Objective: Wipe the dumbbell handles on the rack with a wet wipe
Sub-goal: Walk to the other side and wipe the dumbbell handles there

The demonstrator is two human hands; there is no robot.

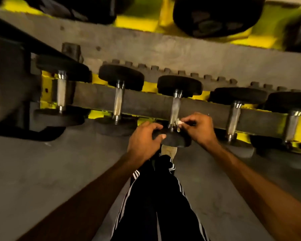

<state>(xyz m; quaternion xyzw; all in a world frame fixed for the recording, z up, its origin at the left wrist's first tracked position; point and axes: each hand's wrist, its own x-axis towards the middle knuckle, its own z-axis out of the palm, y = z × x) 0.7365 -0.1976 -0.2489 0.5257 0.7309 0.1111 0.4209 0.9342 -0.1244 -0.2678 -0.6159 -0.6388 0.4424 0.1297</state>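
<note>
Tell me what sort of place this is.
Likely a gym's weights area: black dumbbells lined on a yellow rack, interlocking floor mat behind. Left hand grips one dumbbell; right hand pinches a wipe.

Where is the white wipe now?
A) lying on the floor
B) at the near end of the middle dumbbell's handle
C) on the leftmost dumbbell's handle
B: the right hand pinches the wet wipe against the middle dumbbell's handle, near the head that the left hand grips.
</note>
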